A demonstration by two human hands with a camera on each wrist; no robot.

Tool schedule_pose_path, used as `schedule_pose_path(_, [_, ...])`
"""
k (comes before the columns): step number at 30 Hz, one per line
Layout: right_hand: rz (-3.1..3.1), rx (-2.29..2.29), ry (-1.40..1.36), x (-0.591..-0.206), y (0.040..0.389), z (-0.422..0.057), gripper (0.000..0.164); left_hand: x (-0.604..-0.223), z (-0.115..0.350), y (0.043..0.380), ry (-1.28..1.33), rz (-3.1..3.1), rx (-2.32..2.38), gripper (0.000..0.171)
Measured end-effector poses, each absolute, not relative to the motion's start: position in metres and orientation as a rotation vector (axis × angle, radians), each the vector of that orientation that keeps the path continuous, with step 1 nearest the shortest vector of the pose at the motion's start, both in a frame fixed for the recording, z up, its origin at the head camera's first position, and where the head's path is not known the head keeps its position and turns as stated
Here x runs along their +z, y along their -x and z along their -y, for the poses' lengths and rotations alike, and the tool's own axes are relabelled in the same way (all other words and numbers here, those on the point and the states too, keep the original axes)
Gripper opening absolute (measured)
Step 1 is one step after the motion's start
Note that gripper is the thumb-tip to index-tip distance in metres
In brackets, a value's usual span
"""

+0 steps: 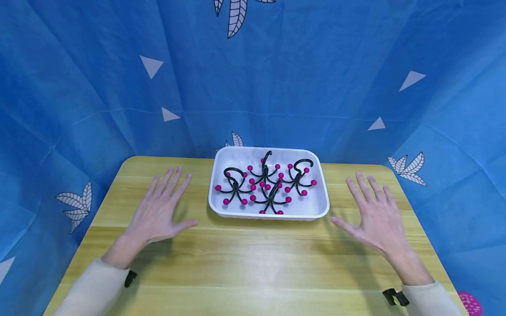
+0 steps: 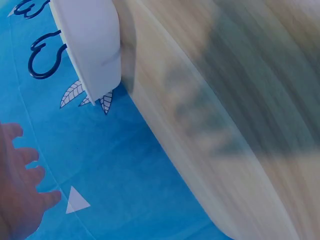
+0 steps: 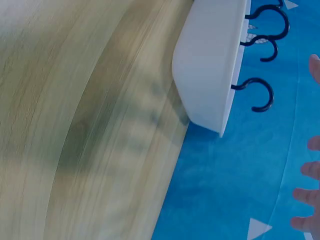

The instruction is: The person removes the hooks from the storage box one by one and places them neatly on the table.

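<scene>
A white rectangular tray (image 1: 318, 202) sits on the table between my hands, toward the far edge. In it lie several black multi-armed hooks tipped with magenta balls: one on the left (image 1: 235, 186), one at the back, one on the right (image 1: 298, 177) and one in front (image 1: 271, 198). My left hand (image 1: 158, 215) hovers left of the tray, fingers spread and holding nothing. To the tray's right, my right hand (image 1: 378, 221) is likewise spread, palm down and apart from it. Both wrist views show curved hook ends (image 3: 267, 86) rising past the tray's rim.
The wooden table (image 1: 253, 263) has rounded far corners. Behind it and along its sides hangs a blue cloth (image 1: 316, 79) with white leaf and triangle prints. A black strap piece (image 1: 395, 297) shows at the right sleeve. Hand shadows fall on the wood.
</scene>
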State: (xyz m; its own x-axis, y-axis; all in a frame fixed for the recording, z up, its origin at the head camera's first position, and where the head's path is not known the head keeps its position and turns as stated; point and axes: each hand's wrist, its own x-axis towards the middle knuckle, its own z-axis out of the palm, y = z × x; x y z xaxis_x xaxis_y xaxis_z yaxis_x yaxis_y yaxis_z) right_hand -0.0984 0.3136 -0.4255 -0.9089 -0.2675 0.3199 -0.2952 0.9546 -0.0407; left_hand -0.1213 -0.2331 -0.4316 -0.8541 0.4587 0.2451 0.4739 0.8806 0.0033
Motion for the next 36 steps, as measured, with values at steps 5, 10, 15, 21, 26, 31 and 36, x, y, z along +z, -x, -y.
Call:
schedule_pose_path(5, [2.754, 0.128, -0.487, -0.424, 0.099, -0.304, 0.109, -0.431, 0.233, 0.128, 0.759, 2.803, -0.125, 0.114])
schedule_pose_path(10, [2.709, 0.134, -0.561, -0.421, 0.104, -0.289, 0.108, -0.432, 0.231, 0.135, 0.794, 2.820, -0.148, 0.112])
schedule_pose_path(15, [2.636, 0.147, -0.659, -0.420, 0.110, -0.270, 0.108, -0.436, 0.229, 0.142, 0.816, 2.868, -0.140, 0.113])
schedule_pose_path(21, [2.581, 0.124, -0.784, -0.421, 0.119, -0.247, 0.107, -0.446, 0.228, 0.148, 0.825, 2.906, -0.130, 0.112])
schedule_pose_path(26, [2.544, 0.143, -0.896, -0.420, 0.129, -0.229, 0.102, -0.456, 0.229, 0.155, 0.841, 2.910, -0.098, 0.109])
schedule_pose_path(31, [2.513, 0.175, -0.976, -0.421, 0.140, -0.217, 0.098, -0.465, 0.229, 0.162, 0.855, 2.917, -0.098, 0.106])
schedule_pose_path(36, [2.489, 0.177, -1.032, -0.424, 0.153, -0.210, 0.091, -0.474, 0.227, 0.165, 0.841, 2.950, -0.106, 0.105])
